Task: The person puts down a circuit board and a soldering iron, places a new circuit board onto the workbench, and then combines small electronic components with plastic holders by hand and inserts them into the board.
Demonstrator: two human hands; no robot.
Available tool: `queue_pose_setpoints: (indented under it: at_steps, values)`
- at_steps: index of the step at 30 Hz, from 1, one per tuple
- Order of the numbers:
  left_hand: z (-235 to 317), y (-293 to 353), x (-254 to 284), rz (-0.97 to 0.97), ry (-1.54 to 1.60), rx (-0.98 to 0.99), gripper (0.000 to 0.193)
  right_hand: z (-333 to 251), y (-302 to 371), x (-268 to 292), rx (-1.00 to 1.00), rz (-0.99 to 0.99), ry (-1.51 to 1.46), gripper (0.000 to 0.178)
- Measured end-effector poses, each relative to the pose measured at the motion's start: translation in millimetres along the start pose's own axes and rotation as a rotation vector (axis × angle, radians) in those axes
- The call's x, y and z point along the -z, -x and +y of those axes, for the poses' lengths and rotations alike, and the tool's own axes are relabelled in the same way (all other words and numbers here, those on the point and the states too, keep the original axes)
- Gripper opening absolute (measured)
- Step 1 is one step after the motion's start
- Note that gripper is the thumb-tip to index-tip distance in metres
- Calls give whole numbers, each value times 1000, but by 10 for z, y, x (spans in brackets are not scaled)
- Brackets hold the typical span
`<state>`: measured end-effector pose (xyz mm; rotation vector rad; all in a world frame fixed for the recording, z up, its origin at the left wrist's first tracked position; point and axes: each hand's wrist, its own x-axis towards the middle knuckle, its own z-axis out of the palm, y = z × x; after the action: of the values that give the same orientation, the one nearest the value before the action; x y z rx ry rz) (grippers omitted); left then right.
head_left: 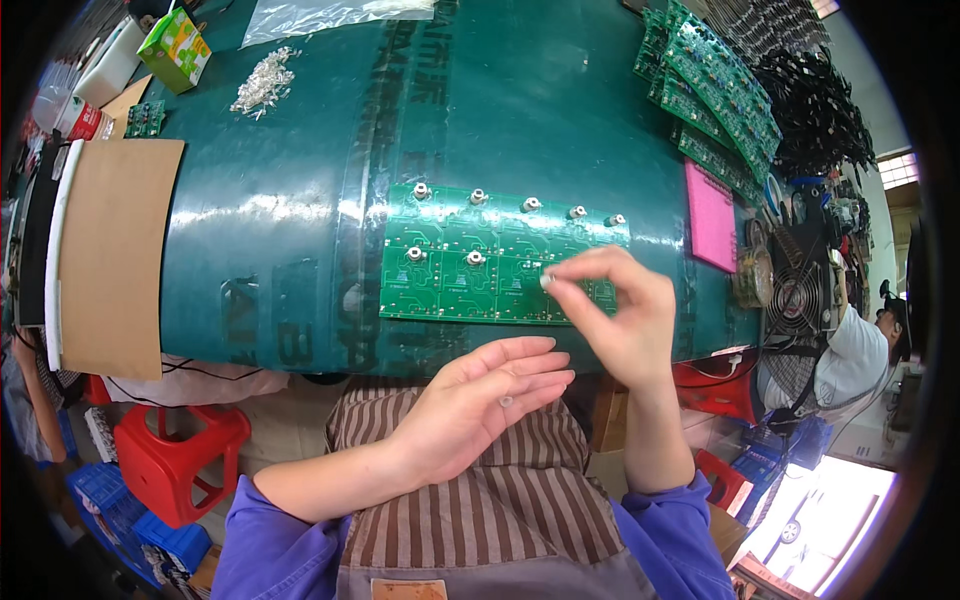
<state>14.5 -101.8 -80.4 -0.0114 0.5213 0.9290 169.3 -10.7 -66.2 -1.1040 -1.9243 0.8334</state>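
A green circuit board panel [440,300] lies flat on the table, with several small upright metal-topped round parts [475,259] on it, along its far row and at the near left. Over its near half, thumb and forefinger of my right hand [628,320] pinch a small whitish, clear-looking piece [547,281]; whether it touches the board I cannot tell. My left hand [480,400] is open, palm up, just in front of the board's near edge. On its fingers rests a small clear ring-like piece [506,401].
A heap of small clear pieces [265,84] lies far left, near a green carton [176,50]. At right are stacked circuit boards [715,85], a pink foam sheet [708,215], black cables [815,105] and a fan [795,290]. Cardboard [115,255] covers the left end. A red stool [180,450] stands below.
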Motion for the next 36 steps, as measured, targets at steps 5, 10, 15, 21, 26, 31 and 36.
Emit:
queue_pose_setpoints:
  at_steps: [5, 10, 15, 21, 26, 31, 36]
  values:
    - [-29, 16, -4, -12, -53, 5, 35, 54, -179, -30, -17, -113, 186, 6]
    - [-26, 14, 25, -28, -80, 13, 31, 42, -200, -65, -66, -108, 169, 6]
    - [-9, -10, 29, -47, -120, 55, 22, 58, -208, -71, -57, -95, 182, 7]
    - [-10, -9, 18, -15, -123, 26, 23, 53, -201, -70, -26, -77, 197, 7]
    - [-3, 5, 47, -6, -178, 46, 23, 41, -189, -86, 9, -75, 222, 7]
    - [9, 16, 33, 16, -229, 33, 23, 85, -113, -149, 49, -14, 254, 8]
    - [21, 18, -5, 47, -217, 60, 24, 126, -35, -237, 94, 86, 244, 9]
